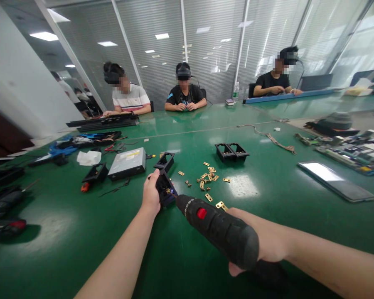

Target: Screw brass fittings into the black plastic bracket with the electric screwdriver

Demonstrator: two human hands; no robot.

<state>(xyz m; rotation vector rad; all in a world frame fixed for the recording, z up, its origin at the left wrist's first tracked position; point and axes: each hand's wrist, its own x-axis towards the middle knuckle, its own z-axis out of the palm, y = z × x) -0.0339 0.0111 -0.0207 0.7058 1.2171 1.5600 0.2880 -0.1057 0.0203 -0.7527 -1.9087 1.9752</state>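
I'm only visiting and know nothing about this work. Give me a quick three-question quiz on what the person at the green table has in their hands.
1. True or false: the right hand holds the black electric screwdriver.
2. What do the fingers of the left hand grip? A) a black plastic bracket B) a coffee mug C) a hammer
3. Fill in: the small brass plates lie loose on the ___ table.

Key: 1 true; 2 A; 3 green.

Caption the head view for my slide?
Left hand steadies a black bracket while right hand sets an electric screwdriver to it.
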